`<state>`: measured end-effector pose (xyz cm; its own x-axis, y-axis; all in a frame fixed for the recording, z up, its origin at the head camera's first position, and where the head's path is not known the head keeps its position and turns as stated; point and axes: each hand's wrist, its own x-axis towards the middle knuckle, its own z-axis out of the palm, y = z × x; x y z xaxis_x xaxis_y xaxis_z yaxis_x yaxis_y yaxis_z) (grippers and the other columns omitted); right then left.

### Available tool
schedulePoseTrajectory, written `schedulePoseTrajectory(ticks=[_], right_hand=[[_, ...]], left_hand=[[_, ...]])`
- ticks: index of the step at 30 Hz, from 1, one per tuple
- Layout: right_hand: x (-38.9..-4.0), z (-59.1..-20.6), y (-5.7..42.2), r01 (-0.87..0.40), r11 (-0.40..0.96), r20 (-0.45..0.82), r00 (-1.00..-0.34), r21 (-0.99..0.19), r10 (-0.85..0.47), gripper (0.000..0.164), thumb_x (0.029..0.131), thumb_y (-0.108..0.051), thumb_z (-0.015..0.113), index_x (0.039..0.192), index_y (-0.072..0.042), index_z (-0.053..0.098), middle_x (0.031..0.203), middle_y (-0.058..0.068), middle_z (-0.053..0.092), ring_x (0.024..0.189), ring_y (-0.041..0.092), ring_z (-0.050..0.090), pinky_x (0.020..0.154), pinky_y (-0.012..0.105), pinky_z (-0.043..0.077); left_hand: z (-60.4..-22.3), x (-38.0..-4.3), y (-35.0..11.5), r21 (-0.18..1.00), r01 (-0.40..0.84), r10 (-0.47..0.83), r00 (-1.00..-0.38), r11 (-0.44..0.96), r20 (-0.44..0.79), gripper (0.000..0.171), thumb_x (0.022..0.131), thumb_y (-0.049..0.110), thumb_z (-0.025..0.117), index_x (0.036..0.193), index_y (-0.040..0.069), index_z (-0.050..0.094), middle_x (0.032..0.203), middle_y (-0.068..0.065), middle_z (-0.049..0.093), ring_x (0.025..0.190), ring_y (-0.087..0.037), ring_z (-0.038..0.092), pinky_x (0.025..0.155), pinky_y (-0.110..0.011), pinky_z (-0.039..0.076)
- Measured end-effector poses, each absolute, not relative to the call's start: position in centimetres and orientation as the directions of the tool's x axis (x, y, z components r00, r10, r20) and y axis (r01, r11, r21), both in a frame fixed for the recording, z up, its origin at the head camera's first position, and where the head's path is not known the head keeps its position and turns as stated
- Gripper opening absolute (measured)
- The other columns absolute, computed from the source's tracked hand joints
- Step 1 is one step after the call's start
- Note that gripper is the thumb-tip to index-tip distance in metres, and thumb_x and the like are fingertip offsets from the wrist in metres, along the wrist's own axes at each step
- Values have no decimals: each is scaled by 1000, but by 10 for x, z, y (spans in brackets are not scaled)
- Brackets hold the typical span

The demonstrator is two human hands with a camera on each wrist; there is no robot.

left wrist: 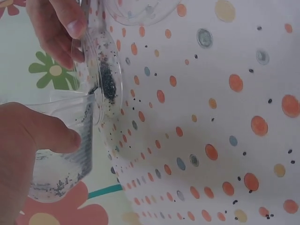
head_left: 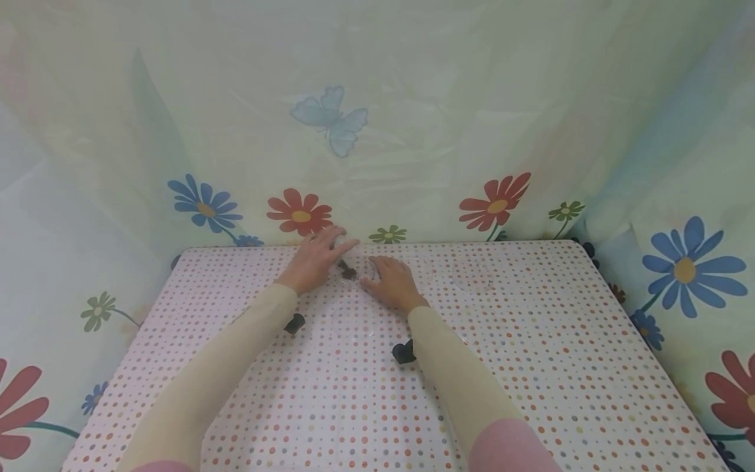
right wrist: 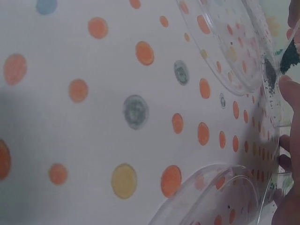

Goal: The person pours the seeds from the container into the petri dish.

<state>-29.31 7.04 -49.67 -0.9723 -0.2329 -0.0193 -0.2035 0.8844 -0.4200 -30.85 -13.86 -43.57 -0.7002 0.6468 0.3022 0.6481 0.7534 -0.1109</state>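
My left hand (head_left: 315, 259) grips a clear plastic cup (left wrist: 61, 161), tipped on its side at the back of the table. Small dark grains cling inside it, and more lie at its mouth. A clear shallow container (left wrist: 118, 89) stands right by that mouth with a heap of dark grains (left wrist: 108, 82) in it. My right hand (head_left: 392, 282) holds this container at its side, thumb and fingers at its edge. In the right wrist view the right hand (right wrist: 291, 126) shows only at the edge, so its grip is partly hidden.
Clear round plastic pieces lie on the dotted tabletop (head_left: 531, 341), one (right wrist: 229, 51) near the container and another (right wrist: 220, 201) nearer the right wrist. Loose dark grains (left wrist: 269, 101) are scattered over the cloth. A flowered curtain (head_left: 413, 144) hangs behind the far edge.
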Motion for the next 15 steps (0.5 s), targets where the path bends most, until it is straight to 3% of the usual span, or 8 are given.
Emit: schedulePoseTrajectory(ticks=[7, 15], right_hand=[[-293, -496, 71, -222, 883, -17, -968, -415, -251, 67, 87, -55, 46, 143, -22, 30, 147, 2, 33, 138, 22, 26, 116, 47, 13], [-293, -499, 72, -236, 887, 9, -967, -397, -254, 69, 87, -57, 45, 144, -21, 27, 147, 3, 34, 137, 22, 28, 115, 47, 15]], left_hand=[[-438, -313, -141, 32, 586, 545, -771, 810, 329, 84, 71, -3, 68, 140, 31, 32, 141, -5, 35, 134, -22, 28, 104, -51, 36], [-436, -312, -141, 130, 546, 471, -802, 828, 366, 84, 68, 2, 73, 139, 28, 35, 138, -7, 40, 131, -24, 32, 106, -50, 34]])
